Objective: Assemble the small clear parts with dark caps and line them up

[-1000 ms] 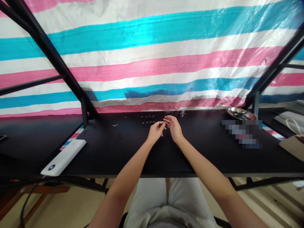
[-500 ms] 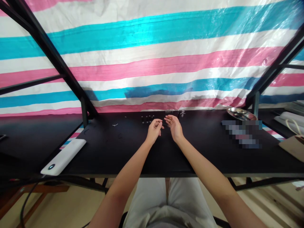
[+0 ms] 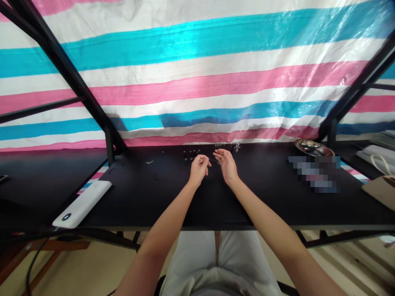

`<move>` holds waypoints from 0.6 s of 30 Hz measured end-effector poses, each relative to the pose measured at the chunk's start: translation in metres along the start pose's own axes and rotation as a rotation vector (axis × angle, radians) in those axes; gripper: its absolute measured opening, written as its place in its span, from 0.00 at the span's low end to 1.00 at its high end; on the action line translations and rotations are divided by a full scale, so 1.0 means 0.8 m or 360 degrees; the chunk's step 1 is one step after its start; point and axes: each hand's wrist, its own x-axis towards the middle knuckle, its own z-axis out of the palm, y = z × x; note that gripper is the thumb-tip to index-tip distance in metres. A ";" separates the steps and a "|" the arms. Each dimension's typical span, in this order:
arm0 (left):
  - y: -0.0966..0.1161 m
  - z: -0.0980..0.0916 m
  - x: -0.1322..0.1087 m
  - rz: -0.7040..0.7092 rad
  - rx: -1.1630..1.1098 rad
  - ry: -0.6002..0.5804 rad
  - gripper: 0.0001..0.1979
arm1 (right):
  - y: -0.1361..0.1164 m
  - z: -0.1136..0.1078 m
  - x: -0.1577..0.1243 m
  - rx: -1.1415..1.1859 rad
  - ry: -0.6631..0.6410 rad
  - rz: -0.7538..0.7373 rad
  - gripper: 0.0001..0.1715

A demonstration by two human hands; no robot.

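My left hand [image 3: 199, 169] is over the black table, its thumb and fingers pinched together. Facing it on the right is my right hand [image 3: 228, 167], its fingers curved inward and the fingertips pointing left. A thin, dark shape seems to lie in the small gap between them, hard to make out against the black surface. Just beyond my left hand stand several small dark pieces with pale ends [image 3: 190, 154]. Behind my right hand is a short row of small metallic pieces [image 3: 219, 145], with a small whitish tangle [image 3: 237, 146] to its right.
The black table [image 3: 138, 205] carries a white oblong device [image 3: 83, 205] at left and a thin white scrap [image 3: 149, 162]. At right are a shiny metal dish [image 3: 314, 148] and a pixelated patch. Black frame bars [image 3: 70, 78] slant before a striped sheet [image 3: 197, 90].
My left hand has shifted slightly left, widening the gap between the hands. My right hand stays nearly in place.
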 end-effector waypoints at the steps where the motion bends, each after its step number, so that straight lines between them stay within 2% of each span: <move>1: 0.000 0.000 0.000 0.0009 0.0007 0.0000 0.16 | 0.001 0.000 0.000 -0.0002 0.0000 -0.0003 0.15; 8: -0.002 0.000 0.001 0.0020 -0.0009 0.0007 0.14 | 0.004 -0.004 0.002 -0.0096 -0.0091 -0.0051 0.17; 18: -0.002 0.001 -0.002 0.0056 0.0067 -0.0036 0.15 | -0.003 -0.001 -0.001 0.0053 -0.0034 -0.0007 0.16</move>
